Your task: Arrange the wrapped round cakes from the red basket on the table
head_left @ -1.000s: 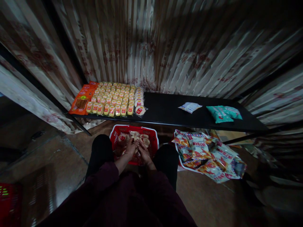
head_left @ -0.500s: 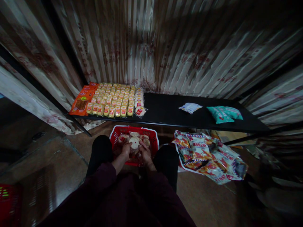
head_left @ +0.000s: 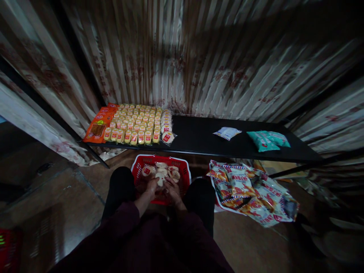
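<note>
Between my knees stands a red basket (head_left: 185, 167) with a white rim, holding several round, pale pastries in clear wrappers. My left hand (head_left: 152, 186) reaches into it, with fingers closed on the left edge of a round wrapped pastry (head_left: 161, 176). From the other side, my right hand (head_left: 172, 188) grips the same pastry's right edge. Other wrapped pastries (head_left: 148, 170) lie around both hands, and some show a red label. The fingertips are dim and partly hidden. On the shelf above, a matching round pastry (head_left: 167, 137) fronts a short row.
A black shelf (head_left: 193, 132) spans the view ahead. It carries rows of yellow packaged cakes (head_left: 133, 125), an orange packet (head_left: 98, 123), a white packet (head_left: 227, 132) and teal packets (head_left: 263, 141). Right of my knees, a second basket is heaped with snack bags (head_left: 241, 184).
Both hands have gone slightly lower with the round pastry, which now sits among the others in the basket. The whole view has shifted a little. Things on the shelf keep their places.
</note>
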Demonstrator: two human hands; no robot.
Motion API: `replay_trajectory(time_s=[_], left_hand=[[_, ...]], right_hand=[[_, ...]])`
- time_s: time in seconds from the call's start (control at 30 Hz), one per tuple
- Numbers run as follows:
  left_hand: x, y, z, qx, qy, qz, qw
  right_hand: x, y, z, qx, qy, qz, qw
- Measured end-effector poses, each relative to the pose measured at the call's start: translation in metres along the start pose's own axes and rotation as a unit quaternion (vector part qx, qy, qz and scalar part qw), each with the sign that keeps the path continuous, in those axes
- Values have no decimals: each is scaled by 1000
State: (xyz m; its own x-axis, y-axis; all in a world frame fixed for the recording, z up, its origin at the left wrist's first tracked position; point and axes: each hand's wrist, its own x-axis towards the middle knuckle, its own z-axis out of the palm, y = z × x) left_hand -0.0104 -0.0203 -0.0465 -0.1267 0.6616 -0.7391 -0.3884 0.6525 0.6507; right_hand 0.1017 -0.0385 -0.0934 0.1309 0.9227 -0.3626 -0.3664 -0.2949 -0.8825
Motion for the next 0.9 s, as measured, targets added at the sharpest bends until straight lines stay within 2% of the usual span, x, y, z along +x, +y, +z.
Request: replay_trajectory(time_s=[0.17,0.3,0.4,0.5,0.6,0.73,0.9], left_hand=[[-3,-2,2,65,-16,67,996],[-9,2,6,87,-33,91,991],[-10,4,9,100,-24,119,988],[-7,2,8,130,-9,140,982],[-2,-3,6,161,-6,134,978],[-1,-8,3,151,2,134,979],[-2,-6,3,153,-19,130,979]], right_hand=[[-4,-3,9,-54,10,5,998],[-8,-4,14,-45,-39,10,998],[-8,-3,12,-36,-55,1,998],[-6,1,9,-19,-41,17,999],[-3,6,7,9,-13,39,999],[-1,8,5,53,27,63,996],[-1,3,2,70,61,52,994]])
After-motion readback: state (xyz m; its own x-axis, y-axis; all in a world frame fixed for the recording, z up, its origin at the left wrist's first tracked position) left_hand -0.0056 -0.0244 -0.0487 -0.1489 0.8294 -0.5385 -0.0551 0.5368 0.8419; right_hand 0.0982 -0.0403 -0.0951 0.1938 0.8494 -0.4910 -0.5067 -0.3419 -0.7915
